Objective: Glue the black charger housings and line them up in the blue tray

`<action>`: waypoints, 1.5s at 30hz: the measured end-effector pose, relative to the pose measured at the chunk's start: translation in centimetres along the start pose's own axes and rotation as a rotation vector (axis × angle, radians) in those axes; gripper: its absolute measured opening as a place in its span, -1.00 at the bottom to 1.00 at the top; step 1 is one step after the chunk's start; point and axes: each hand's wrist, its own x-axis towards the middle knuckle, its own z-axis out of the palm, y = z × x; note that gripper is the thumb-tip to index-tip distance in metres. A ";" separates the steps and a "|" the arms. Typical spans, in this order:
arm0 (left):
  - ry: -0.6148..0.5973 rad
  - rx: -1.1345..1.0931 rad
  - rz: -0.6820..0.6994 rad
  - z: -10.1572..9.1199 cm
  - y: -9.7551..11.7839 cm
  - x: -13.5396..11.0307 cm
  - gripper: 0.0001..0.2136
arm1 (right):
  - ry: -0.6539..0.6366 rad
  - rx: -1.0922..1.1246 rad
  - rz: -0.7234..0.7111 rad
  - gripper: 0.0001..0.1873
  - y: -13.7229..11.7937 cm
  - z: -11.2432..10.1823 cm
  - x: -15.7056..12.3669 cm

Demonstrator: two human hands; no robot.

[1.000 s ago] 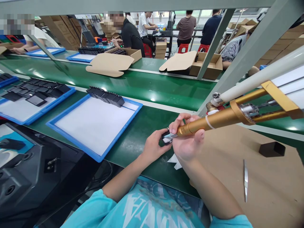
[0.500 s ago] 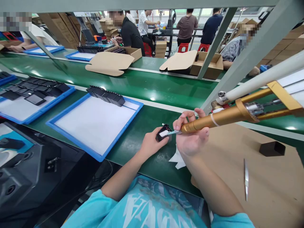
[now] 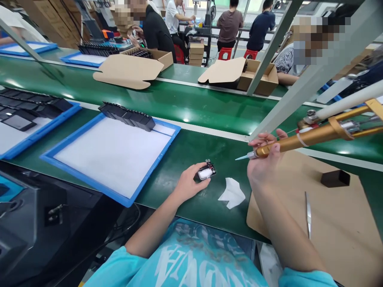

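Observation:
My left hand (image 3: 189, 182) grips a small black electronic housing (image 3: 207, 172) between thumb and fingers. A white block and some red wiring show in its open top. My right hand (image 3: 265, 159) is wrapped around a gold-coloured glue dispensing gun (image 3: 287, 146). Its pale blue tapered nozzle (image 3: 243, 157) points left, apart from the housing. On the green bench between my hands lies a torn piece of white paper (image 3: 231, 193).
A blue-rimmed tray (image 3: 125, 197) with a row of black housings (image 3: 127, 115) stands at left. On the right, a cardboard sheet (image 3: 329, 239) bears tweezers (image 3: 308, 215) and a black box-shaped shell (image 3: 335, 178). A grey metal post (image 3: 302, 91) slants above. Co-workers sit beyond the belt.
My right hand has drawn the dispensing gun away to the right, and its nozzle has left the housing. The left hand still holds the housing, now turned slightly. The white paper is fully visible.

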 end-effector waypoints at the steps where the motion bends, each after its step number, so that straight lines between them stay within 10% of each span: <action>1: 0.016 0.041 0.077 0.1 0.2 -0.1 -0.59 | 0.008 -0.072 -0.005 -0.58 0.0 -0.9 0.0; 8: 0.058 0.157 0.239 0.6 0.1 -0.5 -0.61 | -0.101 -0.618 0.033 -0.31 -0.3 -7.5 -2.0; 18: -0.093 0.309 -0.084 1.0 -0.2 -0.9 -0.46 | 0.041 -0.681 0.017 -0.30 -0.9 -10.4 -4.8; 23: -0.240 -0.045 -0.252 0.0 0.3 -3.1 -0.33 | -0.359 -0.754 -0.093 -0.58 -0.9 -9.6 -6.1; 27: -0.007 0.237 0.127 -0.4 0.8 -3.6 -0.38 | -0.731 -0.808 -0.251 -0.64 -0.9 -9.0 -6.6; 31: -0.090 0.426 0.518 0.5 2.0 -2.4 -0.50 | -0.904 -0.871 -0.239 -0.72 -0.5 -9.0 -6.7; 45: -0.245 0.402 0.578 2.2 1.6 -1.8 -0.68 | -1.113 -0.773 -0.035 -0.64 -1.2 -8.7 -6.7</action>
